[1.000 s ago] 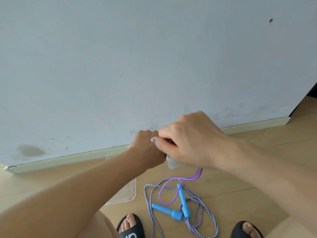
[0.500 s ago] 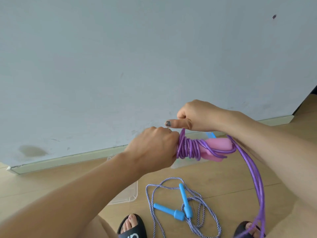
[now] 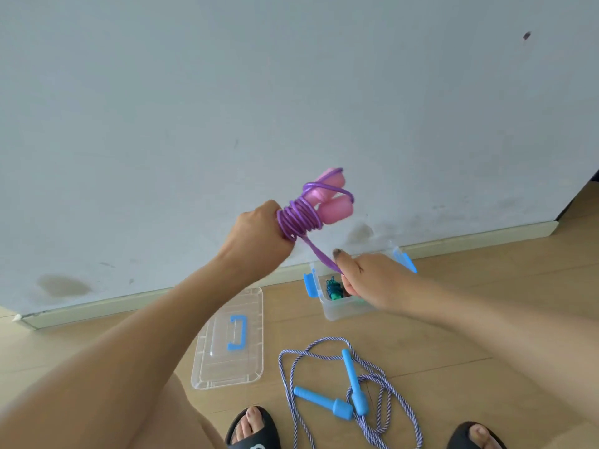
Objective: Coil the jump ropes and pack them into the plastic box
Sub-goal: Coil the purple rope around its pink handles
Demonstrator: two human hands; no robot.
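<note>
My left hand (image 3: pixel 256 233) grips the pink handles (image 3: pixel 327 202) of a purple jump rope, raised in front of the wall. Several turns of purple cord (image 3: pixel 299 218) are wound round the handles beside my fist. A taut length of cord runs down to my right hand (image 3: pixel 366 283), which pinches its free end above the clear plastic box (image 3: pixel 340 311). The box has blue latches and holds a green coiled rope (image 3: pixel 334 288). A blue-handled jump rope (image 3: pixel 348 400) with a purple-white braided cord lies loose on the floor between my feet.
The box's clear lid (image 3: pixel 227 367) with a blue handle lies flat on the wooden floor, left of the box. A grey wall (image 3: pixel 291 92) with a pale skirting board stands right behind the box. My sandalled feet (image 3: pixel 252 427) are at the bottom edge.
My left hand has lifted the wound handles higher and tilted them up. My right hand has dropped from above the handles down to the box, pulling the cord's end taut. The box and lid are now uncovered.
</note>
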